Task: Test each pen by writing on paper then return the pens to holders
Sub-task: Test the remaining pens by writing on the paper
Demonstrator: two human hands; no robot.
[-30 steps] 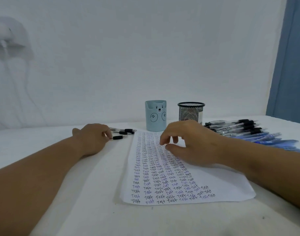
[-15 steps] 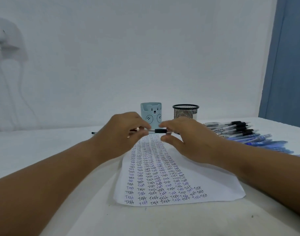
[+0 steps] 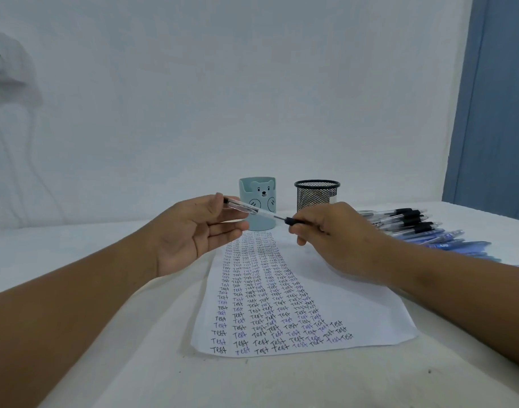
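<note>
Holding now: the right hand [image 3: 338,240] pinches one pen [image 3: 264,212] by its black rubber part, fingers curled around it; the pen is in the air above the far end of the paper [image 3: 367,313], tilted, its clip end higher and toward the left.
Left hand: the left hand [image 3: 193,231] is beside the clip end, palm up and fingers nearly straight; the thumb touches or almost touches the pen (I cannot tell which), and the grip of this hand is not closed on it.
Paper: it lies flat on the desk [image 3: 111,363], covered with many rows of the word "Test" in black and blue ink; only the right part and the near right corner are blank.
Done so far: judging from these rows, many pens were already tested.
Pile of pens: a big pile of pens [image 3: 423,228] lies on the desk at the right, black ones behind and blue ones in front; whether these are tested or not, the picture does not show.
Holders: the blue bear cup [image 3: 259,214] and the black mesh cup [image 3: 316,195] stand behind the paper, close together; no pen sticks out of them.
Left to do: the pen in hand is not yet on the paper, so writing with it seems the step now; returning the pens to the holders seems not begun.
</note>
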